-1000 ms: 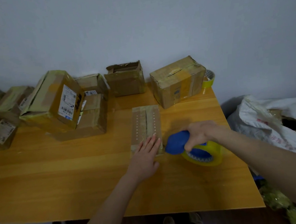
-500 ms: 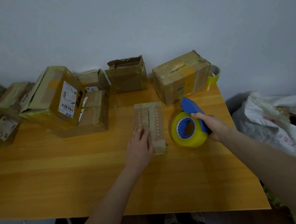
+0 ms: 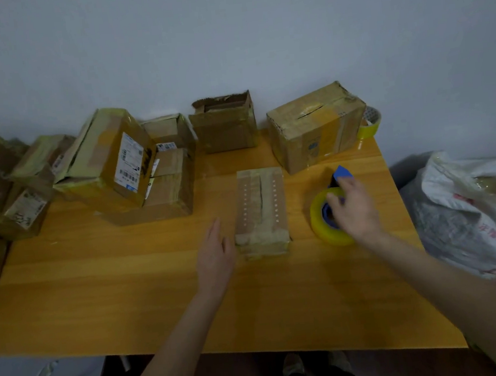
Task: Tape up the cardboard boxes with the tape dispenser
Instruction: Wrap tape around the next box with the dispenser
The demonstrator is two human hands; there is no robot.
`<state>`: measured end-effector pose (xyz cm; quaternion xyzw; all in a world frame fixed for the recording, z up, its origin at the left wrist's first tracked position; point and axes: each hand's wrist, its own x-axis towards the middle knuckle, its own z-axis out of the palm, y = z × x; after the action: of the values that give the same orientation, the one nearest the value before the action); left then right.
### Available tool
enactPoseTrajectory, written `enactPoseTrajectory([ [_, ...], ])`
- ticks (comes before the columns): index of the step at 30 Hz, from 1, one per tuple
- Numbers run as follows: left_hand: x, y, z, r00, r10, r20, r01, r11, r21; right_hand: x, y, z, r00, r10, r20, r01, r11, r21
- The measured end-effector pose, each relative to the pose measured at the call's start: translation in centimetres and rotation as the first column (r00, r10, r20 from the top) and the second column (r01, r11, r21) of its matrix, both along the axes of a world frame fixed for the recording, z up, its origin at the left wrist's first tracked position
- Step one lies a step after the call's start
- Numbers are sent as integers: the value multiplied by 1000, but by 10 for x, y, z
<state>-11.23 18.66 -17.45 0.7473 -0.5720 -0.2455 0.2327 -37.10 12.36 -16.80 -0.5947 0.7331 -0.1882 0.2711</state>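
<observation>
Box (image 3: 261,207) lying lengthwise away, left hand (image 3: 215,254) flat beside — right hand (image 3: 354,207), grip holding tape dispenser (image 3: 324,230)

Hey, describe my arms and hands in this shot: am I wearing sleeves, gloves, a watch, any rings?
No gloves on the left hand or the right hand, and no rings show. The left forearm and right forearm are uncovered as far as the frame reaches, with no sleeve edge in view. No watch or band shows at either wrist. The picture is dim, so a thin ring could be missed.
</observation>
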Motion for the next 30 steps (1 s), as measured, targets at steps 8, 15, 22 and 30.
enactPoseTrajectory([
  [8, -28, 0, -16, 988, 54, -146, -43, 996, 76, 110, 55, -22, 956, 51, 288, -118, 969, 219],
  [15, 2, 2, -20, 980, 89, -179, -64, 989, 136, 82, 44, -18, 965, 71, 253, -128, 968, 218],
  [22, 5, -8, -15, 984, 103, -143, -93, 993, 75, 81, 51, -15, 983, 114, 145, -127, 988, 86],
  [30, 15, -11, -21, 996, -84, 14, 83, 996, 41, 83, 46, -12, 987, 157, 23, -158, 985, 71],
])
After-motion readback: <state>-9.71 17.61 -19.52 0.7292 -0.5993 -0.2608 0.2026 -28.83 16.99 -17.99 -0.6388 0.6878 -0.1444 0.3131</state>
